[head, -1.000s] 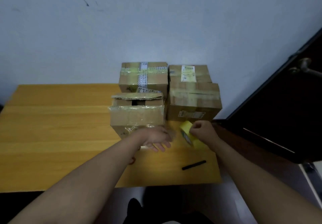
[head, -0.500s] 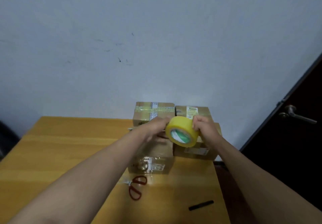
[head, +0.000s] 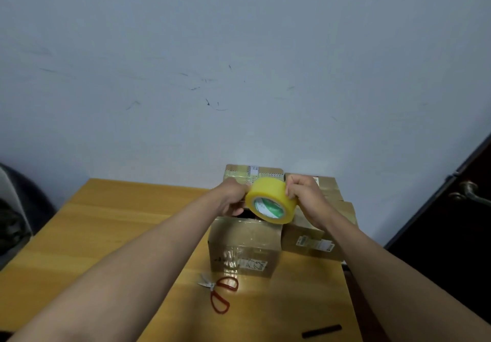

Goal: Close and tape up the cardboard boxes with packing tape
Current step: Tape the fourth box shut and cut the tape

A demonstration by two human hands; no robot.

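Tape roll [head: 271, 200] gripped by both hands, seemingly above the front box [head: 244, 246].

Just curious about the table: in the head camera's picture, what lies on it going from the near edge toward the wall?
Black stick → red scissors → open box → tape roll, held up in both hands → taped box by the wall.

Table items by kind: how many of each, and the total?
Boxes: 3, the front box, the back box, the right box
Tape roll: 1, held above the boxes
Scissors: 1
Black stick: 1
Total: 6
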